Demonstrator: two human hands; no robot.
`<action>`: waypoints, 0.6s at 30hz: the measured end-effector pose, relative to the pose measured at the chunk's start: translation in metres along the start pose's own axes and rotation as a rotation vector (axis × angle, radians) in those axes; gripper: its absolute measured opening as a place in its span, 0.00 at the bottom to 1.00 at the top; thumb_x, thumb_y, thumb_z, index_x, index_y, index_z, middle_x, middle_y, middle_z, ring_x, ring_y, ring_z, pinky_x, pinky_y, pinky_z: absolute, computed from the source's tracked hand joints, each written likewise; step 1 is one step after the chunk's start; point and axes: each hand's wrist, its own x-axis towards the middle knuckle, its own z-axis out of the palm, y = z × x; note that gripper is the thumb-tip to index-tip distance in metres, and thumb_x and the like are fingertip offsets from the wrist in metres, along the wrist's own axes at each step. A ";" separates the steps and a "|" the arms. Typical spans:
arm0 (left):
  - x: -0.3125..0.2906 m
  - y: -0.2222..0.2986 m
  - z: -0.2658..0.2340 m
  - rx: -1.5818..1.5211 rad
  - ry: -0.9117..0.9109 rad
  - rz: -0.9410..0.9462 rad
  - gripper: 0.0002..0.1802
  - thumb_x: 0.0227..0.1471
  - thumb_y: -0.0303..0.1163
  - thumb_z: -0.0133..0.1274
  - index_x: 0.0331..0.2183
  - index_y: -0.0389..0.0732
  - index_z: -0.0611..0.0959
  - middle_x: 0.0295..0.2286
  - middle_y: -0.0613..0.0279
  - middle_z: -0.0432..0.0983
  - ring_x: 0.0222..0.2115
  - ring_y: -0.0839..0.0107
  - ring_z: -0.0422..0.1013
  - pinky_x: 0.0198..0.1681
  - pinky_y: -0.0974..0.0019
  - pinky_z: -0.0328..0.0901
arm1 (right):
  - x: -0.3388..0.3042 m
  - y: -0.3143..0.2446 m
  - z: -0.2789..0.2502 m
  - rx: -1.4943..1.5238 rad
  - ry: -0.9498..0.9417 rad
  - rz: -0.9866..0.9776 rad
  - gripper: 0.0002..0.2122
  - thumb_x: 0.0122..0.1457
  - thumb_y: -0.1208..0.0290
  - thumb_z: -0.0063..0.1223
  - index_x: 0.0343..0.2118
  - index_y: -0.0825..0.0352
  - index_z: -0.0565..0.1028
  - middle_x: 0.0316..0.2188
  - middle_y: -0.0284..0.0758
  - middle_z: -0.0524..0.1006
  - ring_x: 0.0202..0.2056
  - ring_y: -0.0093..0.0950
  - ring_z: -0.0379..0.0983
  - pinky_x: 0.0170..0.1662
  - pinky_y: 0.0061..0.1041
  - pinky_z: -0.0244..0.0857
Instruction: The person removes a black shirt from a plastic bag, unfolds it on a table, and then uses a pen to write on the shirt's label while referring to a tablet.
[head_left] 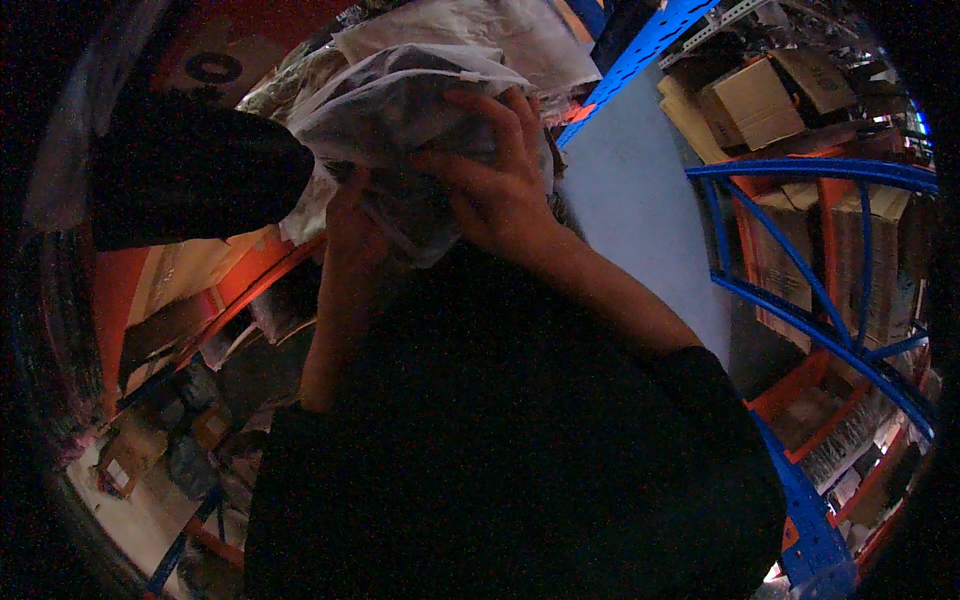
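A translucent plastic bag (385, 110) with something grey and soft-looking inside is held up in front of me. My right hand (500, 170) lies over its right side, fingers bent onto the plastic. Under its lower left part, my left hand (355, 215) is closed against the bag, its fingertips partly hidden by the plastic. What the bag contains cannot be made out. Behind it lie more pale plastic-wrapped packages (480, 35).
Orange and blue shelving (260, 275) with cartons runs along my left. A dark rounded object (200, 175) juts in there. Across the grey floor (630, 200), a blue rack frame (810, 290) holds cardboard boxes (755, 100). A blue upright (640, 60) stands just beyond the packages.
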 end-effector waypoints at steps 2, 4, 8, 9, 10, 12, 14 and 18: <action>-0.008 0.002 0.009 0.083 0.015 0.022 0.25 0.48 0.28 0.55 0.49 0.35 0.71 0.45 0.53 0.72 0.46 0.58 0.70 0.50 0.54 0.65 | -0.002 -0.001 0.000 0.003 -0.029 0.007 0.18 0.39 0.75 0.55 0.35 0.49 0.82 0.56 0.40 0.63 0.58 0.50 0.53 0.61 0.56 0.42; -0.014 0.005 0.023 0.225 0.036 0.053 0.25 0.47 0.28 0.55 0.49 0.35 0.72 0.44 0.54 0.73 0.45 0.59 0.70 0.49 0.55 0.66 | -0.002 -0.002 -0.004 -0.004 -0.082 0.016 0.17 0.40 0.75 0.57 0.36 0.51 0.81 0.57 0.41 0.62 0.59 0.50 0.52 0.61 0.54 0.43; -0.017 0.011 0.047 0.624 0.117 0.171 0.24 0.46 0.27 0.56 0.47 0.35 0.74 0.43 0.55 0.74 0.43 0.60 0.71 0.47 0.56 0.67 | 0.012 0.002 -0.008 0.044 -0.026 0.094 0.16 0.42 0.74 0.61 0.38 0.56 0.80 0.56 0.41 0.63 0.58 0.48 0.55 0.60 0.46 0.49; -0.016 0.013 0.051 0.672 0.134 0.189 0.23 0.45 0.27 0.57 0.46 0.35 0.75 0.42 0.55 0.74 0.42 0.61 0.72 0.47 0.57 0.67 | 0.017 0.001 -0.012 0.102 -0.011 0.111 0.16 0.42 0.74 0.61 0.38 0.57 0.80 0.56 0.42 0.63 0.58 0.48 0.56 0.60 0.44 0.51; -0.014 0.015 0.053 0.698 0.151 0.199 0.23 0.45 0.27 0.57 0.46 0.35 0.75 0.42 0.55 0.75 0.42 0.61 0.72 0.46 0.57 0.67 | 0.019 0.000 -0.015 0.157 0.005 0.130 0.16 0.42 0.74 0.62 0.38 0.59 0.80 0.55 0.42 0.63 0.58 0.47 0.56 0.59 0.42 0.53; -0.012 0.016 0.054 0.642 0.170 0.194 0.23 0.44 0.26 0.57 0.45 0.35 0.76 0.41 0.56 0.75 0.41 0.62 0.73 0.46 0.58 0.68 | 0.022 0.001 -0.021 0.140 -0.033 0.123 0.16 0.42 0.74 0.62 0.38 0.59 0.79 0.55 0.42 0.63 0.57 0.47 0.57 0.59 0.41 0.54; -0.010 0.017 0.051 0.511 0.160 0.174 0.23 0.43 0.25 0.58 0.45 0.36 0.77 0.40 0.56 0.76 0.40 0.63 0.73 0.44 0.59 0.69 | 0.020 0.001 -0.023 0.138 -0.052 0.087 0.16 0.41 0.75 0.62 0.37 0.59 0.79 0.55 0.43 0.63 0.57 0.47 0.58 0.58 0.41 0.55; -0.022 0.021 0.048 0.303 0.067 0.093 0.25 0.43 0.25 0.57 0.46 0.36 0.75 0.40 0.56 0.75 0.40 0.62 0.73 0.43 0.58 0.69 | 0.019 0.002 -0.025 0.177 -0.096 0.022 0.16 0.41 0.78 0.61 0.36 0.59 0.79 0.55 0.45 0.63 0.57 0.48 0.59 0.58 0.41 0.55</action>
